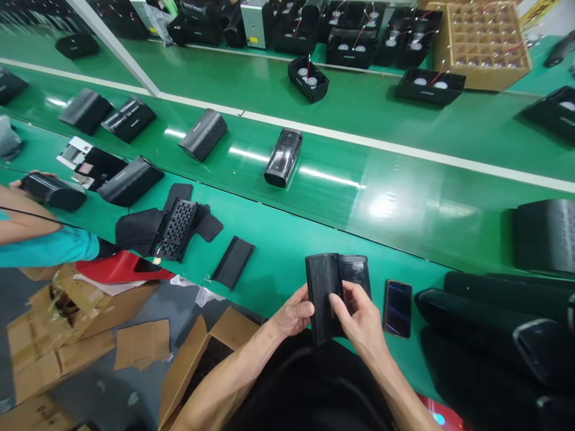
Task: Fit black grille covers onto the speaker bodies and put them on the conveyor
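Note:
A flat black speaker grille panel is held upright in both hands near the table's front edge. My left hand is closed on its left edge, thumb in front. My right hand grips the right edge, with the thumb pressed on the front face. Partly hidden behind the panel is a perforated black piece; I cannot tell whether my right fingers touch it. A phone lies to the right of my right hand. To the left, another black panel lies on the green table.
A perforated frame rests on black fabric sheets at the left. Black speaker housings, one of them straight ahead, stand on the green conveyor. An open carton sits below. A co-worker's arm reaches in from the left.

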Tool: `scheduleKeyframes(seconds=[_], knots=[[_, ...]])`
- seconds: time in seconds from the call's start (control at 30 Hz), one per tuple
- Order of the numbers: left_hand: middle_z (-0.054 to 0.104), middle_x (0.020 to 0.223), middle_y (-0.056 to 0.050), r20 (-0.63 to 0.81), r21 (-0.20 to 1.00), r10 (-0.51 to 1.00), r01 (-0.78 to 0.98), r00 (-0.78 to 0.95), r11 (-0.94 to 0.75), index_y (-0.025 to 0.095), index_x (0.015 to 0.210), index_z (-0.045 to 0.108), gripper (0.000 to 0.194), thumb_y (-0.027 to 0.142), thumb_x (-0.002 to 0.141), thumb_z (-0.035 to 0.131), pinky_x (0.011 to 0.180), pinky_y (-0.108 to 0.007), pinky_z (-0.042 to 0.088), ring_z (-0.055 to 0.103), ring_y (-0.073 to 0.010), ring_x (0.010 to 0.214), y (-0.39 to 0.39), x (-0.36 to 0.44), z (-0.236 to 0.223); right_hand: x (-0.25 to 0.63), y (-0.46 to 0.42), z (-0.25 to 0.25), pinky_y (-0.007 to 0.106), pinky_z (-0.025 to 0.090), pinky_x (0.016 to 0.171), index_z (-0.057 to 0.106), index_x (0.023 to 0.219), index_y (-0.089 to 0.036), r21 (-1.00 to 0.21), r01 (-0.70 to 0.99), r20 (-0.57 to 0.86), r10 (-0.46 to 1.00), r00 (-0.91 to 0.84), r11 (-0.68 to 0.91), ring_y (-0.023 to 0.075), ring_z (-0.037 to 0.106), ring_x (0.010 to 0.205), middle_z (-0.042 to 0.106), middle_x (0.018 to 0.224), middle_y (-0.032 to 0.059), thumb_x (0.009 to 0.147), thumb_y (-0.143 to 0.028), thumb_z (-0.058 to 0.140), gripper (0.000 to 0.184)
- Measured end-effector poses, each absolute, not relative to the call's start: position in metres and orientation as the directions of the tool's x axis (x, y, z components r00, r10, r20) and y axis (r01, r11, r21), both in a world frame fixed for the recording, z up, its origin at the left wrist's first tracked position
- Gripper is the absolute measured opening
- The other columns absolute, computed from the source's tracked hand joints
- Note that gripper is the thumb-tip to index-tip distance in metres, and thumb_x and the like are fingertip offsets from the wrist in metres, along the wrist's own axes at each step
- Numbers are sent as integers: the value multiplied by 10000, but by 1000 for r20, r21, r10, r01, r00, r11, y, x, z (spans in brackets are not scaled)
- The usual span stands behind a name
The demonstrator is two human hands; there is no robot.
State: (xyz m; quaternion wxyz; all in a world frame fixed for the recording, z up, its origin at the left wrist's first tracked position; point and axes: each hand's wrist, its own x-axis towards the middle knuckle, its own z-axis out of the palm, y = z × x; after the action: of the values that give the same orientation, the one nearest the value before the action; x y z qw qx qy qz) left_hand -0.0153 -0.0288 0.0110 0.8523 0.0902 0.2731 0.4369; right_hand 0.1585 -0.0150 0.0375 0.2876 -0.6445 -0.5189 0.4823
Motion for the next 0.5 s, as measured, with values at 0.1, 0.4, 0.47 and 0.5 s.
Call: scheduleKeyframes(seconds=[0.1, 0.4, 0.47, 0.5], knots=[[760, 1169, -163, -401, 284, 768, -730, 500, 622, 130, 1321, 675, 874, 605, 632, 930, 938, -382, 550, 734, -308, 1040, -34, -22, 1, 186, -5, 36, 393, 565, 849, 689, 1215, -199, -861, 318, -359, 917, 174, -397, 264, 699, 911, 744, 1033, 92, 892, -600, 674, 515], [704, 1089, -189, -367, 109, 745, -769, 558, 630, 98, 1277, 669, 1105, 976, 607, 634, 838, -448, 527, 678, -325, 918, -35, -36, -5, 257, -3, -60, 532, 445, 1117, 762, 1142, -164, -554, 479, -634, 718, 288, -681, 430, 617, 1292, 756, 1252, 186, 838, -742, 479, 712], [684, 1121, -185, -368, 147, 777, -793, 511, 592, 141, 1282, 670, 1101, 1016, 629, 538, 736, -430, 532, 665, -317, 907, -36, -35, -9, 250, -12, -65, 550, 444, 1110, 745, 1179, -168, -555, 466, -638, 712, 292, -689, 434, 620, 1282, 743, 1280, 191, 835, -772, 487, 742], [676, 1129, -181, -368, 171, 789, -799, 491, 577, 162, 1295, 666, 1109, 1036, 637, 484, 691, -418, 525, 660, -315, 902, -36, -35, -12, 246, -15, -65, 551, 467, 1080, 727, 1211, -177, -569, 453, -634, 717, 289, -686, 423, 647, 1230, 748, 1254, 181, 816, -784, 530, 751]])
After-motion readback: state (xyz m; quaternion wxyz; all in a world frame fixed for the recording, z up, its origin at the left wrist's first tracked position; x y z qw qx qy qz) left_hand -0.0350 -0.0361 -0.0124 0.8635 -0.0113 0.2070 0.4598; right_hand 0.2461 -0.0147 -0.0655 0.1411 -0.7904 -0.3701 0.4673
